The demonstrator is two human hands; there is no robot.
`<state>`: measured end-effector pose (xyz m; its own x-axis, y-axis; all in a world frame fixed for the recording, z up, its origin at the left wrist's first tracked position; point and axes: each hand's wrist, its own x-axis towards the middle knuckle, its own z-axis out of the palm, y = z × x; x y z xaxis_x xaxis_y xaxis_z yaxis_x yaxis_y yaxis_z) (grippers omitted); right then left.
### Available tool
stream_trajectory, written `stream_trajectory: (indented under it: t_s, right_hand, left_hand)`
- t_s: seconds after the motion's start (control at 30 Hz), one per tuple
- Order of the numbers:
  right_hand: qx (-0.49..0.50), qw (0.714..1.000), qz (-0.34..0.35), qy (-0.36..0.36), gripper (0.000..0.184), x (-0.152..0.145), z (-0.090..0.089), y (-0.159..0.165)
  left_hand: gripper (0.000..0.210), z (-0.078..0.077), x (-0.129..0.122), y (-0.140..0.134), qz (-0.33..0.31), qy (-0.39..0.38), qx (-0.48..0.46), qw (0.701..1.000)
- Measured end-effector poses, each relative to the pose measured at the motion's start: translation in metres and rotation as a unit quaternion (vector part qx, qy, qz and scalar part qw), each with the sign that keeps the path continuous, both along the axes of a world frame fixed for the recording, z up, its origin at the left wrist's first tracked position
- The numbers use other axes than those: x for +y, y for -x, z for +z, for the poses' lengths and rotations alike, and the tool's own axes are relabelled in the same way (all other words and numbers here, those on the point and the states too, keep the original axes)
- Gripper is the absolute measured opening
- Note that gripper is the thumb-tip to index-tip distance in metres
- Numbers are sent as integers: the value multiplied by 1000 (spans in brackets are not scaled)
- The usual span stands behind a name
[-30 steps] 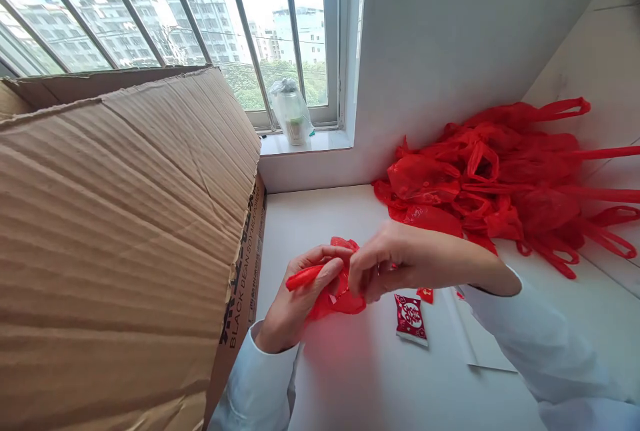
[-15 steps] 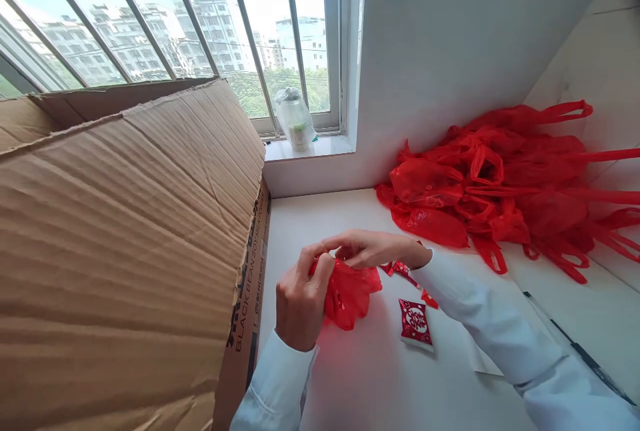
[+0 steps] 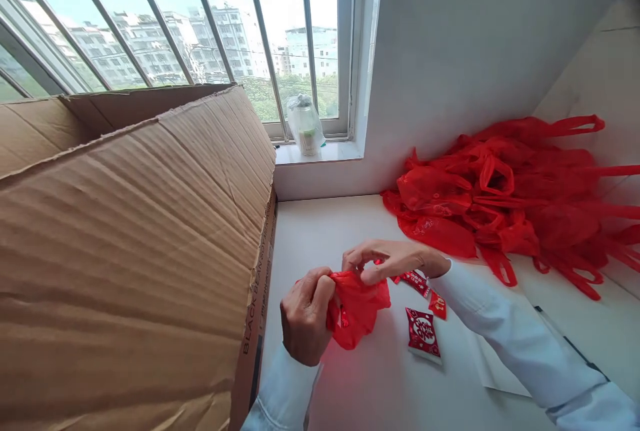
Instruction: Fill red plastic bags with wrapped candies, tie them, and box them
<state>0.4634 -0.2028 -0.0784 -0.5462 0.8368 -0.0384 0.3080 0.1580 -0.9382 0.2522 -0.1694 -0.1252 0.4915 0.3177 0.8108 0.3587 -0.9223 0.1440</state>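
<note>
My left hand (image 3: 306,314) is closed around the gathered top of a small red plastic bag (image 3: 361,314), which hangs over the white table. My right hand (image 3: 393,259) is curved above the bag's upper edge. Its thumb and fingers are apart, with the thumb tip at the bag. What the bag holds is hard to make out through the film. A dark red printed packet (image 3: 423,336) lies to the right of the bag. Behind my right hand are several small red printed packets (image 3: 416,282), partly covered by the wrist.
A large cardboard box (image 3: 150,251) with raised flaps fills the left side. A heap of red plastic bags (image 3: 500,198) lies at the back right against the wall. On the windowsill stands a bagged jar (image 3: 306,128). A dark, thin tool (image 3: 575,348) lies at the right.
My right hand has drawn slightly away from my left hand, and its thumb and fingers have spread. The left hand still grips the bag. The whole view has shifted a little.
</note>
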Motion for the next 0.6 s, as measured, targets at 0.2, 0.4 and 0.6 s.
stream_trajectory:
  t_s: [0.2,0.4,0.6]
  right_hand:
    - [35,997,28,57,28,7,-7,10]
    - [30,990,-135,-23,12,8,5,17]
    - [204,962,-160,91,18,13,-10,30]
  left_hand:
    - [20,5,-5,-4,19,-34,-13,999]
    - [21,8,-5,-1,-14,12,48,999]
    - [10,10,-16,2,-54,201,33,978]
